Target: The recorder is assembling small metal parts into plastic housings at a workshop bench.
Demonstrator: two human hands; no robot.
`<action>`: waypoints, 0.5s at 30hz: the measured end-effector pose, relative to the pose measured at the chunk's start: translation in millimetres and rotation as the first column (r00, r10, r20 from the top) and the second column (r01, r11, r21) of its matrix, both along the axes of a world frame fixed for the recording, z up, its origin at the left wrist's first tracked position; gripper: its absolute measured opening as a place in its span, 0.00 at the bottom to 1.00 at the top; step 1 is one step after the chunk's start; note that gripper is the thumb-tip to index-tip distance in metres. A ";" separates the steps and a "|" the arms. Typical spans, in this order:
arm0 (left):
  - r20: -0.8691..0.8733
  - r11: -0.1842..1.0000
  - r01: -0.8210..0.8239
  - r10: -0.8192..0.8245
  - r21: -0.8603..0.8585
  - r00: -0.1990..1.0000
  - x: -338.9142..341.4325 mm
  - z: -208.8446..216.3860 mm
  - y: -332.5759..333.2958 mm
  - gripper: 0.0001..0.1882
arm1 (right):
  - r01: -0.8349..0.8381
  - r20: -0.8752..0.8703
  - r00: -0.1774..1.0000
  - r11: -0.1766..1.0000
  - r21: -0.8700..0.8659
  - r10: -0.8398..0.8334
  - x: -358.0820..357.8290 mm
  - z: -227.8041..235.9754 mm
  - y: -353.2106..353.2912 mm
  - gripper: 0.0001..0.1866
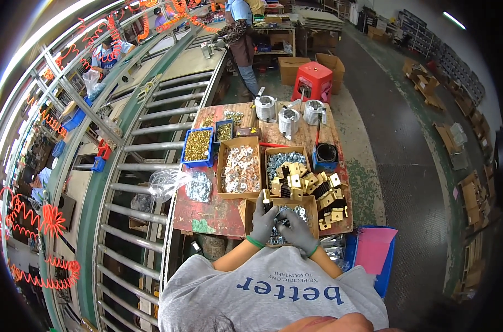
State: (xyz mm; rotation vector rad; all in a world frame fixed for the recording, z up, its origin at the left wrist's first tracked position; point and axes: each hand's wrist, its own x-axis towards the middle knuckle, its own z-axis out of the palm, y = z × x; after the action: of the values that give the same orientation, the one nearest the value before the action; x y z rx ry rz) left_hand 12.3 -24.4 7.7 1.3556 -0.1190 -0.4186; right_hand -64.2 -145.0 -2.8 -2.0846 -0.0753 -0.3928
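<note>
gold block (266, 197) at fingertips of left grip (262, 221)

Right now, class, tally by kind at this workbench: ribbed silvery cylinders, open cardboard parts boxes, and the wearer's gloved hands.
Ribbed silvery cylinders: 3
Open cardboard parts boxes: 3
Gloved hands: 2
Total: 8

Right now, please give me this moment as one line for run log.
left hand: holding brass-ended black part | right hand: over cardboard box of metal hardware | nearby: heap of similar parts
</note>
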 end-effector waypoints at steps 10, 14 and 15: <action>-0.063 0.999 -0.024 0.023 -0.021 0.998 1.0 -9.9 3.5 0.36 | -0.094 -0.164 0.980 0.991 0.099 0.110 1.4 -3.4 -6.5 0.22; 0.090 0.999 -0.037 0.040 -0.040 0.995 7.3 -42.1 -3.8 0.36 | 0.107 -0.389 0.919 0.991 0.078 -0.068 8.0 -24.5 -7.7 0.18; -0.006 1.000 0.015 -0.015 -0.015 1.000 1.7 -8.6 -2.3 0.37 | 0.046 -0.467 0.884 0.998 0.052 -0.017 9.3 -22.4 -9.6 0.18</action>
State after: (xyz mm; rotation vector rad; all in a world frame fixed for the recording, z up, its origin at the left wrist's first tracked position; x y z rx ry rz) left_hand 14.0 -26.7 -0.9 1.3397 -0.1272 -0.4341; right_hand -55.0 -154.6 -25.2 -2.0661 0.2561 0.0976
